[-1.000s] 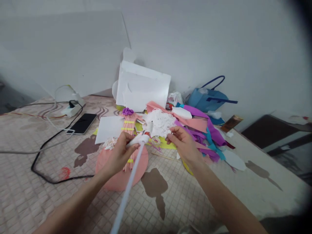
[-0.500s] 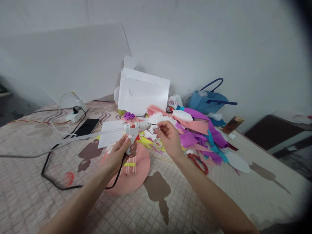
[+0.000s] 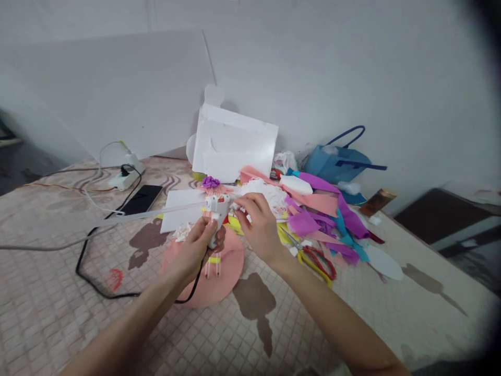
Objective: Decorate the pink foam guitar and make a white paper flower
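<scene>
My left hand (image 3: pixel 203 237) is wrapped round the handle of a white hot glue gun (image 3: pixel 218 206), held above a pink round sheet (image 3: pixel 229 279). A long clear glue stick (image 3: pixel 168 211) runs out of the gun's back to the left, and its black cord (image 3: pixel 198 277) hangs past my wrist. Close to the nozzle end, my right hand (image 3: pixel 256 222) has its fingertips pinched together. Something small and pale shows at those fingertips, too small to name. Thin pale sticks (image 3: pixel 213 267) and a yellow strip lie on the pink sheet.
Yellow-handled scissors (image 3: pixel 313 266) lie beside red handles (image 3: pixel 321 259). Purple, blue and pink strips (image 3: pixel 324 201) are heaped at right, before a blue bag (image 3: pixel 336 164). A phone (image 3: pixel 144 199) and power strip (image 3: pixel 127 180) lie at left. White board (image 3: pixel 237 143) leans at the wall.
My right hand has moved a little left, and its fingers now cover the area by the nozzle. The glue gun looks turned slightly. The yellow-handled scissors have come into sight.
</scene>
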`<state>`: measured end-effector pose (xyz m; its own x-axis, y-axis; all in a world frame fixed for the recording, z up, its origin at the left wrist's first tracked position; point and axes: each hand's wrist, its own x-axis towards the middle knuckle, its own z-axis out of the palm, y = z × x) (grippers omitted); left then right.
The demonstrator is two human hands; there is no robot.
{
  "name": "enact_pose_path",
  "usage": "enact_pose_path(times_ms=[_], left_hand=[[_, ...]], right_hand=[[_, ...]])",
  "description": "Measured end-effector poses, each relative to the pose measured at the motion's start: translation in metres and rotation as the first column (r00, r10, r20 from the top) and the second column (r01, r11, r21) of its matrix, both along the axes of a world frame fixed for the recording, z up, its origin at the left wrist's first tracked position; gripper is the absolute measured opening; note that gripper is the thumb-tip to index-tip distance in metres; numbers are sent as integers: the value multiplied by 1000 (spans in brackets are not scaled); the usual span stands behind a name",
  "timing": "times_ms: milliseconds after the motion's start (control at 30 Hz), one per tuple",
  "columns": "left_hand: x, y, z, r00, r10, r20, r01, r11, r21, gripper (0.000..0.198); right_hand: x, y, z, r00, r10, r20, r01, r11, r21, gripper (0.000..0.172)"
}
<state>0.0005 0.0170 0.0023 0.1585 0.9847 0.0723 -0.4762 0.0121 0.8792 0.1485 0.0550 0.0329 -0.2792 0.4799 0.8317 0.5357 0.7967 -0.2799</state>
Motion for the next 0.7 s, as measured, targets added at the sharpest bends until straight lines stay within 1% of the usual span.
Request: enact_pose_path(times_ms=[100,267,333,433,533,700], left_hand=[[1,-1,-1,999,21,-25,-21,1000,1,26],[3,-2,-1,993,57,-106,-54,998,26,25],[4,-3,-1,985,81,-153,-74,996,55,25],[5,-3,-1,970,127,-207,-112,990,80,28],[5,-4,-1,960,168,-224,-153,985,86,30],[5,-3,-3,961,157,-228,-151,988,46,29]], right_hand=[[-1,0,-2,998,-7,68,5,1000,24,24],[-3,-2,-5,967,-87,240,78,996,46,21],[-3,-2,-4,958,-65,280,62,998,22,21],[-2,0,-2,968,8,249,2,999,-40,20],[-2,3,0,981,48,186,-33,996,-81,20],[0,5,0,972,121,200,-104,990,-92,21]])
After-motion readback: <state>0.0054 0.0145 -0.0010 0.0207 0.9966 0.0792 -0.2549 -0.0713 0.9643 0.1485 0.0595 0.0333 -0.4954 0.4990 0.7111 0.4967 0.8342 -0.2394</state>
